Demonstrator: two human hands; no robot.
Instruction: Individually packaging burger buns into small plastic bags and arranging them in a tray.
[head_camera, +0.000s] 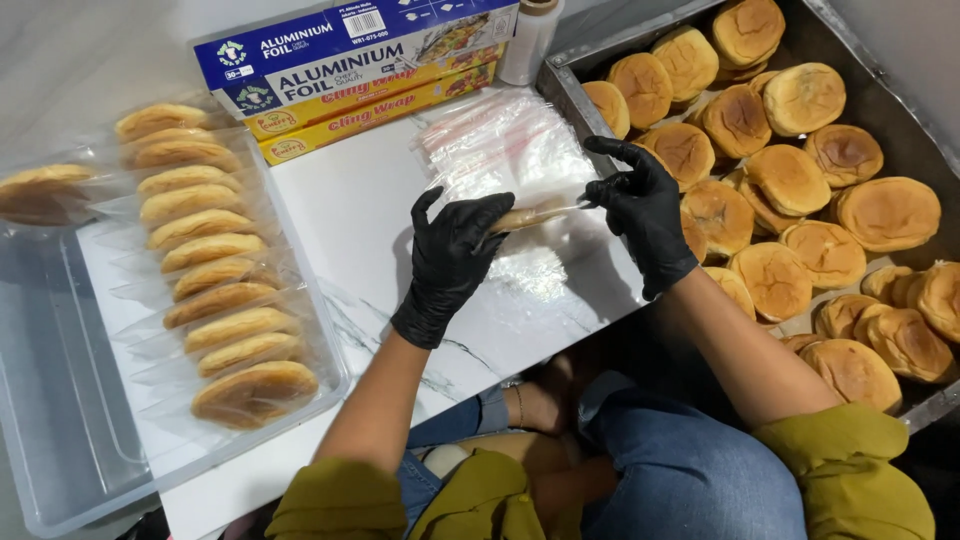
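Note:
Both my hands wear black gloves. My left hand (452, 262) and my right hand (640, 208) hold a clear plastic bag (535, 213) between them, with a flat golden bun inside it. The bag hangs just above a stack of empty clear bags (500, 140) lying on the white marble-look tabletop (350, 215). My left hand grips the bag's left end, my right hand pinches its right edge.
A metal tray (565, 85) at the right holds several unwrapped round buns (790, 180). At the left, a clear plastic bin (60, 400) holds a row of bagged buns (215, 270). Long boxes of foil and wrap (360, 65) lie at the back, beside a roll (530, 40).

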